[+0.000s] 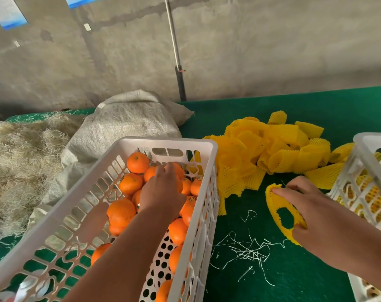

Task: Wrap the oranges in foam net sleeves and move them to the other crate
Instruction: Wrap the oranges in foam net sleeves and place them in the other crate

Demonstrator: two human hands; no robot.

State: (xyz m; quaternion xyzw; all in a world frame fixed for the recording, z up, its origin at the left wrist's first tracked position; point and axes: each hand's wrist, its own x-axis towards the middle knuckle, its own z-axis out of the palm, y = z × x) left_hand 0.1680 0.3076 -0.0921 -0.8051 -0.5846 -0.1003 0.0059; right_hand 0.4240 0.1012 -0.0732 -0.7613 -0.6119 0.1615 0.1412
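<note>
- Oranges (130,184) lie piled in the near white crate (54,221), most of them toward its far end, a few along its right wall.
- Left-hand fingers (163,168) reach down onto the fruit near the far end of that crate; they lie close together and slightly bent over an orange, but whether they grip it cannot be told, since the back of the left hand (160,192) hides the contact.
- Right-hand fingers (282,192) pinch a yellow foam net sleeve (274,205): a fingertip presses its far end and the thumb clamps its near edge, so the sleeve is stretched into an open loop with the green surface (294,280) showing through the hole.
- The right hand (311,214) holds this sleeve just above the surface, between the two crates.
- Beyond the held sleeve, a loose heap of more yellow sleeves (272,147) lies on the surface, touching the right wall of the near crate and reaching toward the second crate.
- The second white crate (363,171) stands at the right edge, partly out of view; yellow netting shows through its slotted side.
- Thin white shreds (246,251) are scattered on the surface near the right forearm.
- Left of the near crate lie a grey woven sack (124,123) and a mound of pale straw-like fibre (21,153).
- A bare concrete wall (250,51) stands behind, with a metal pole (174,46) leaning against it.
</note>
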